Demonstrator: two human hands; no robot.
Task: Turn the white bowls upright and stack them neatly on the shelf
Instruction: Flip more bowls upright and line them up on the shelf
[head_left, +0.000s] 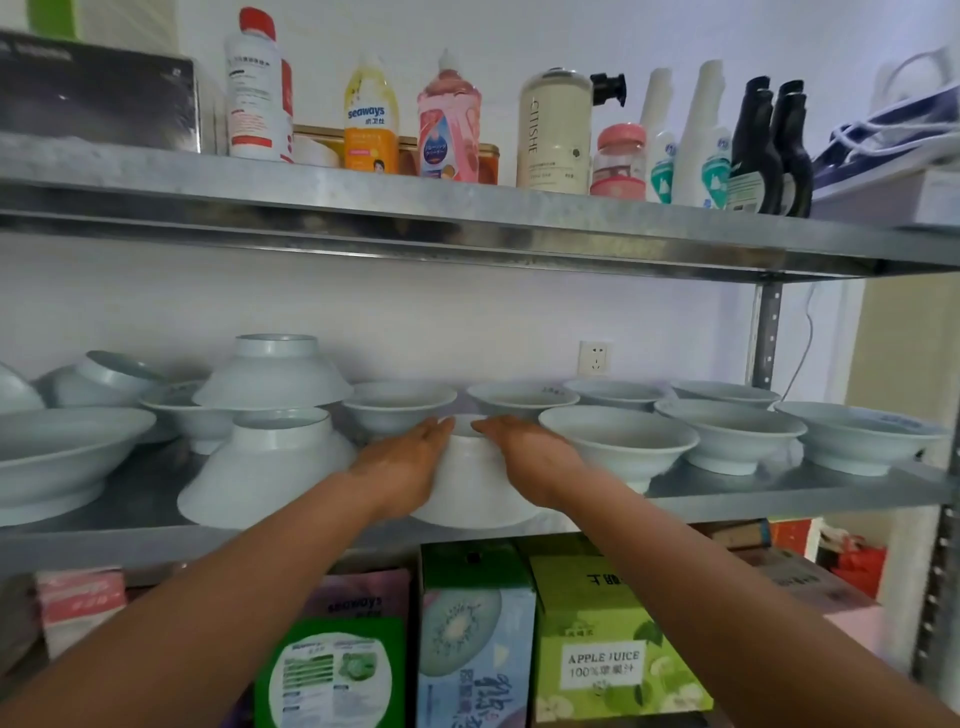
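An upside-down white bowl (475, 483) sits at the front of the metal shelf (779, 493), in the middle. My left hand (402, 462) lies flat against its left side and my right hand (524, 457) against its right side, fingers straight and pointing toward the bowl's foot. To the left, another inverted bowl (260, 467) stands on the shelf, and a third inverted bowl (272, 371) rests on an upright one behind it. Several upright white bowls (618, 441) stand to the right and at the back.
A wide shallow white bowl (57, 457) stands at the left front, with tipped bowls (98, 379) behind it. The upper shelf (467, 218) carries bottles close overhead. Boxes, among them an apple juice carton (608, 639), fill the shelf below. A shelf post (763, 338) stands at the right.
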